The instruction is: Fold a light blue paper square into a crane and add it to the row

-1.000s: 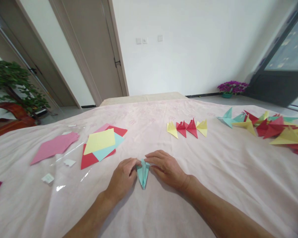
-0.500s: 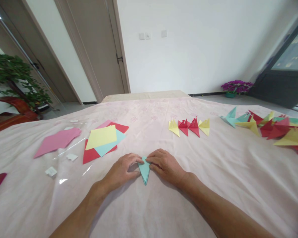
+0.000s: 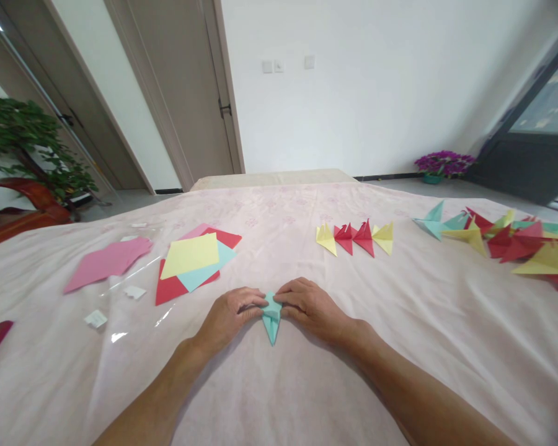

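A small kite-shaped piece of folded light-blue origami paper (image 3: 272, 319) lies on the cloth between my hands, its narrow point toward me. A flap is partly lifted across its middle. My left hand (image 3: 235, 313) grips the left edge of the paper with fingers and thumb. On the opposite edge, my right hand (image 3: 309, 308) closes its fingers around the paper. The fingertips cover both upper sides of it.
Loose sheets of coloured paper (image 3: 190, 255) and pink paper (image 3: 105, 263) lie to the left beside clear plastic wrapping and white scraps (image 3: 95, 319). Folded cranes (image 3: 363, 237) stand in a row behind my right hand. A pile of cranes (image 3: 511, 238) sits far right.
A flap of the light-blue paper, flat before, is now raised across the middle. My left thumb has moved up along the edge. Both hands stay at the paper.
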`<state>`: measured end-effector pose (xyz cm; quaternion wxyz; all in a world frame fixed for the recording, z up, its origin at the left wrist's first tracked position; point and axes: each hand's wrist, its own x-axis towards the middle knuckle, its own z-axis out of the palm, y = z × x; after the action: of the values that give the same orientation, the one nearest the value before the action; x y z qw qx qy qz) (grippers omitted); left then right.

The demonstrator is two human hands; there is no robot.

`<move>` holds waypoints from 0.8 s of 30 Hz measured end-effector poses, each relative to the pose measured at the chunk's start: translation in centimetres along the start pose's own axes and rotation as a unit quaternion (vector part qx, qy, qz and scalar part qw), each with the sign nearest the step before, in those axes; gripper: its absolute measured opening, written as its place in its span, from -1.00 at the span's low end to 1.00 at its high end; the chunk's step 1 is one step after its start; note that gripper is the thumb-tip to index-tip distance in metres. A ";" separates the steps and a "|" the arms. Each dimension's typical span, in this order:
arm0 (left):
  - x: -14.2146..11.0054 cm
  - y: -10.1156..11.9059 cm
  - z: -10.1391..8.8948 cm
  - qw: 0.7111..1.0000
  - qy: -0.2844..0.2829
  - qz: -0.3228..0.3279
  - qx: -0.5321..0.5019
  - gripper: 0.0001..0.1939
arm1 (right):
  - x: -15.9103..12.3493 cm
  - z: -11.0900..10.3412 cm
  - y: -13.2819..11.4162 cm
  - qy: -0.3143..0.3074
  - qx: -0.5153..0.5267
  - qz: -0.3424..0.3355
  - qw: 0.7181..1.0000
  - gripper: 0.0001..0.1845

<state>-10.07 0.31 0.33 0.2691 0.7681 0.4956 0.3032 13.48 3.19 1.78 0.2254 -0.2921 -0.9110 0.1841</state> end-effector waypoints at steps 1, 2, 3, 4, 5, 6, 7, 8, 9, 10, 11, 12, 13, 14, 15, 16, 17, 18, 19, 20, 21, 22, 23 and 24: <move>0.0 -0.1 0.1 1.000 0.004 0.008 0.008 -0.87 | 0.0 0.1 0.1 0.002 -0.001 0.000 1.000 -0.77; 0.0 -0.1 0.1 1.000 0.008 0.018 0.016 -0.86 | 0.0 0.2 0.2 0.004 -0.002 0.001 1.000 -0.77; 0.0 -0.3 0.2 0.999 0.012 0.030 0.024 -0.86 | 0.0 0.2 0.3 0.006 -0.003 0.001 1.000 -0.77; 0.1 -0.4 0.3 0.998 0.016 0.045 0.034 -0.86 | 0.0 0.3 0.3 0.008 -0.003 0.002 1.000 -0.77; 0.1 -0.6 0.3 0.997 0.018 0.063 0.045 -0.85 | 0.0 0.4 0.4 0.009 -0.004 0.002 1.000 -0.77; 0.1 -0.7 0.3 0.995 0.020 0.082 0.058 -0.84 | 0.0 0.4 0.5 0.008 -0.003 0.002 1.000 -0.77; 0.0 -0.9 0.4 0.992 0.023 0.102 0.072 -0.83 | 0.0 0.5 0.5 0.009 -0.003 0.002 1.000 -0.77; 0.0 -1.0 0.4 0.988 0.028 0.121 0.086 -0.82 | 0.0 0.5 0.6 0.010 -0.004 0.002 1.000 -0.77; 0.0 -1.0 0.4 0.985 0.033 0.139 0.099 -0.81 | 0.0 0.5 0.6 0.012 -0.005 0.001 1.000 -0.77; 0.0 -1.1 0.5 0.982 0.038 0.152 0.110 -0.82 | 0.0 0.5 0.6 0.013 -0.007 -0.001 1.000 -0.78; 0.0 -1.1 0.5 0.979 0.043 0.159 0.116 -0.82 | 0.0 0.5 0.6 0.015 -0.008 -0.004 1.000 -0.78; 0.0 -1.0 0.6 0.979 0.048 0.160 0.120 -0.84 | 0.0 0.5 0.6 0.015 -0.008 -0.006 1.000 -0.77; 0.0 -0.9 0.6 0.979 0.052 0.155 0.121 -0.85 | 0.0 0.5 0.6 0.017 -0.009 -0.007 1.000 -0.77; 0.0 -0.8 0.7 0.980 0.054 0.145 0.122 -0.86 | 0.0 0.5 0.6 0.019 -0.009 -0.006 1.000 -0.76; 0.1 -0.6 0.8 0.982 0.056 0.131 0.122 -0.88 | 0.0 0.5 0.6 0.020 -0.009 -0.005 1.000 -0.76; 0.1 -0.4 0.9 0.984 0.056 0.116 0.122 -0.89 | 0.1 0.6 0.6 0.022 -0.010 -0.002 1.000 -0.77; 0.2 -0.2 1.0 0.986 0.056 0.102 0.123 -0.89 | 0.1 0.6 0.6 0.024 -0.011 0.002 1.000 -0.77; 0.2 0.0 1.1 0.987 0.056 0.090 0.125 -0.90 | 0.2 0.7 0.6 0.028 -0.012 0.005 1.000 -0.79; 0.3 0.2 1.1 0.987 0.055 0.081 0.126 -0.90 | 0.3 0.8 0.6 0.031 -0.011 0.009 0.999 -0.80; 0.3 0.3 1.2 0.988 0.055 0.076 0.127 -0.91 | 0.3 0.9 0.7 0.035 -0.010 0.011 0.999 -0.81; 0.3 0.5 1.2 0.988 0.054 0.073 0.128 -0.92 | 0.4 1.0 0.7 0.039 -0.007 0.012 0.999 -0.82; 0.3 0.6 1.2 0.988 0.052 0.069 0.130 -0.94 | 0.4 1.1 0.7 0.042 -0.005 0.013 0.999 -0.82; 0.3 0.8 1.3 0.988 0.051 0.065 0.134 -0.95 | 0.5 1.2 0.8 0.045 -0.004 0.015 0.999 -0.83; 0.4 0.9 1.3 0.987 0.051 0.060 0.139 -0.94 | 0.5 1.3 0.8 0.047 -0.005 0.017 0.999 -0.84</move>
<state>-8.50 0.18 0.18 0.1155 0.8102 0.4986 0.2857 12.85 3.86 0.50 0.2635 -0.3171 -0.8952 0.1693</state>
